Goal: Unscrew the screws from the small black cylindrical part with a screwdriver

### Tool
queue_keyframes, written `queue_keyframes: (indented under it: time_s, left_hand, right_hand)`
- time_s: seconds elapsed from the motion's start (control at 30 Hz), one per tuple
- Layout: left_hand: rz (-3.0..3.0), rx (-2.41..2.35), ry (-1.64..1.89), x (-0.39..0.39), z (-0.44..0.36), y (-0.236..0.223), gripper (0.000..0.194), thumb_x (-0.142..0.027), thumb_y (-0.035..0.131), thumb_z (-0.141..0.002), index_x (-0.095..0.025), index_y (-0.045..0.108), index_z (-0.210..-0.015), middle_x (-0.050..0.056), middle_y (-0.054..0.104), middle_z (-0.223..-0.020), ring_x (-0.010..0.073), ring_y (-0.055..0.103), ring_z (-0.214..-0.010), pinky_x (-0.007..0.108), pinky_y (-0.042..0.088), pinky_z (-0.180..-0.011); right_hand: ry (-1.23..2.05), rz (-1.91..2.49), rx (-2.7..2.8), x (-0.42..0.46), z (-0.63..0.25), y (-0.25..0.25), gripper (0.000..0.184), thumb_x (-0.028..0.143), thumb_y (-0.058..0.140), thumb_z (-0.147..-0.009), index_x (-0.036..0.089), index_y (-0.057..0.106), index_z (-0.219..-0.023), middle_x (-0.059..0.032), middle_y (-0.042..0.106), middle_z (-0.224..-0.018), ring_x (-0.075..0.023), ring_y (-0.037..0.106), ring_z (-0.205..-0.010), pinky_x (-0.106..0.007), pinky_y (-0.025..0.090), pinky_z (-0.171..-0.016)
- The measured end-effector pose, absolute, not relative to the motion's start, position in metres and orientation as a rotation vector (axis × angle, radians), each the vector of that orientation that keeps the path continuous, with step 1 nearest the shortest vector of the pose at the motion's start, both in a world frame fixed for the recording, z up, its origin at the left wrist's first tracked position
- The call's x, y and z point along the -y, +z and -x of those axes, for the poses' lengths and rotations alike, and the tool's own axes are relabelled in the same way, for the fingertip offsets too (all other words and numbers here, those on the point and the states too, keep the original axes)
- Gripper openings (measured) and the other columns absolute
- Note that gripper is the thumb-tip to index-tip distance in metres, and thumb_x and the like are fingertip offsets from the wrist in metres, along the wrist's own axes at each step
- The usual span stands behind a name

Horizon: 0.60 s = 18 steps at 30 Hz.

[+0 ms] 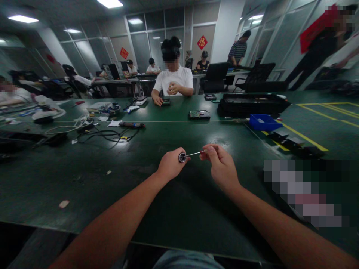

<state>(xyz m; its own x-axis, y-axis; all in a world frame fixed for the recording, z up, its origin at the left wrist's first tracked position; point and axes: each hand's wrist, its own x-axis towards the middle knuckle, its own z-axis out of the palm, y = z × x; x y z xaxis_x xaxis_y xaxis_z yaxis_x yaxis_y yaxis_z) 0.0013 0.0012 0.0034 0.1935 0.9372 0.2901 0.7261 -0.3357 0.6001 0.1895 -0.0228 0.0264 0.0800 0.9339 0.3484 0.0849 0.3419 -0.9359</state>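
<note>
Above the middle of the green table, my left hand (170, 164) is closed around a small round dark part with a shiny ring-shaped rim (182, 157). My right hand (221, 164) pinches a thin screwdriver (193, 153) by its reddish handle. The bright shaft runs left, and its tip meets the face of the round part; whether it sits in a screw is too small to tell. Fingers hide most of the handle and the back of the round part.
Ahead lie a hard drive (199, 114), a long black tray (252, 104) and a blue bin (265, 122). Left of centre is an electric screwdriver (131, 125) with tangled black cables (112, 136). A person in a white shirt (175, 80) works opposite.
</note>
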Motion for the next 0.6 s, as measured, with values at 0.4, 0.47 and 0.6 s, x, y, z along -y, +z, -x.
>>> queue_keyframes:
  time_s: [0.4,0.47,0.6]
  left_hand:
    - [-2.144,-1.58,0.798,-0.005,0.001,0.001,0.009,-0.03,0.067,-0.088,-0.023,0.06,-0.089,-0.001,0.068,-0.079,0.0147,0.059,-0.069,0.025,0.033,-0.059]
    - [-2.152,-1.579,0.787,-0.004,0.0,0.001,0.009,-0.029,0.067,-0.088,-0.023,0.06,-0.089,-0.001,0.068,-0.079,0.015,0.059,-0.069,0.026,0.033,-0.06]
    - [-2.163,-1.557,0.785,-0.003,0.001,0.002,0.009,-0.029,0.066,-0.088,-0.023,0.061,-0.091,0.0,0.068,-0.079,0.016,0.06,-0.07,0.026,0.034,-0.061]
  right_hand:
    - [0.745,1.062,1.381,0.02,-0.195,0.03,0.025,0.042,0.051,-0.098,0.019,0.061,-0.093,-0.0031,0.066,-0.08,-0.0164,0.064,-0.072,-0.033,0.052,-0.071]
    - [0.648,1.071,1.429,0.026,-0.193,0.032,0.025,0.041,0.05,-0.099,0.02,0.061,-0.095,-0.0035,0.068,-0.082,-0.0168,0.066,-0.073,-0.033,0.052,-0.072]
    - [0.475,1.082,1.622,0.03,-0.195,0.033,0.02,0.037,0.048,-0.1,0.021,0.06,-0.101,-0.0042,0.072,-0.086,-0.0183,0.07,-0.078,-0.032,0.051,-0.073]
